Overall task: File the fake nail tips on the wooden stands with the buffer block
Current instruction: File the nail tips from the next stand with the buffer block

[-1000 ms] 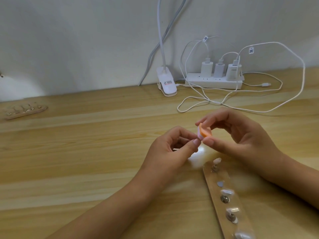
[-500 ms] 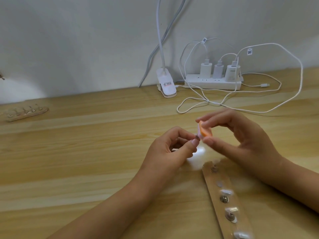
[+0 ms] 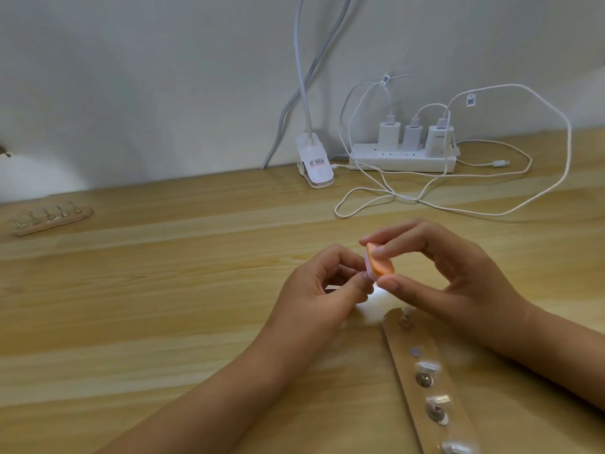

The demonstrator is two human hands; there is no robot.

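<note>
Wooden bench (image 3: 163, 306): your right hand (image 3: 458, 280) pinches buffer (image 3: 479, 267); left hand (image 3: 314, 293) grip curled tight beside it, contents hidden; stand (image 3: 425, 365) near right wrist.

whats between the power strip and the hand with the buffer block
Loops of white cable lie on the desk there, seen in the head view.

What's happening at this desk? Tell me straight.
A person is filing by hand above the table. The right hand pinches the orange buffer block between thumb and fingers. The left hand pinches a small nail tip against its edge, mostly hidden by the fingertips. A wooden stand lies just below the hands, with several nail tips on its pegs. A second stand lies at the far left, untouched.
</note>
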